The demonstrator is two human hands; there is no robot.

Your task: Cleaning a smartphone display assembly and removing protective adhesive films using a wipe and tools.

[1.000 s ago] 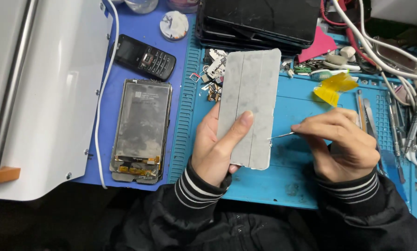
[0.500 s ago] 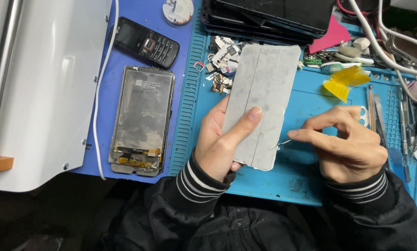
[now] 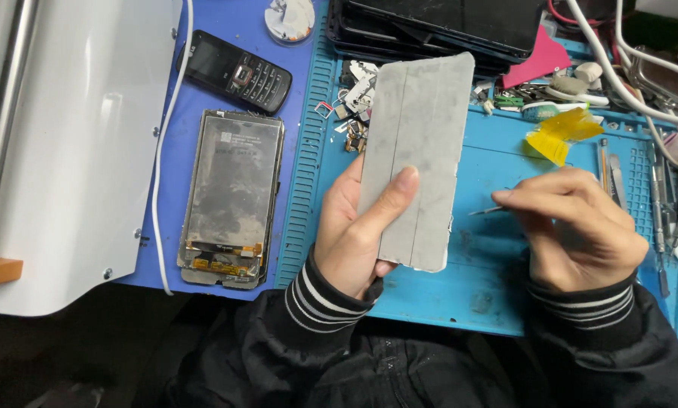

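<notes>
The left hand (image 3: 358, 227) is closed around a flat grey panel (image 3: 418, 155), a phone-shaped plate with two faint lengthwise lines. The thumb lies across the face of the panel, and the other fingers are hidden behind it. The panel is held upright off the desk, above the blue work mat (image 3: 490, 249), with its lower edge near the left wrist and its upper edge reaching the stack of dark devices (image 3: 460, 26) at the back.

The right hand (image 3: 573, 227) is curled nearly shut, its fingertips pinching one thin metal tool (image 3: 486, 210). The tool's tip points left toward the right edge of the panel and stands just short of it; whether it touches cannot be told.

Both wrists wear dark sleeves with striped cuffs.

On the darker blue mat (image 3: 225, 83) to the left lie two phones: one black keypad phone (image 3: 237, 72), and below it one opened smartphone (image 3: 229, 200) showing a grey inner plate with flex cables at its bottom end. One white cable (image 3: 160, 174) runs along beside them, at the edge of a white curved machine cover (image 3: 74, 151).

A heap of small loose parts (image 3: 354, 98) lies just left of the panel's top. To the right sit one piece of yellow tape (image 3: 562, 132) and one pink triangular pick (image 3: 539, 60). Several hand tools (image 3: 671, 189) lie in a row at the far right, too crowded to count.
</notes>
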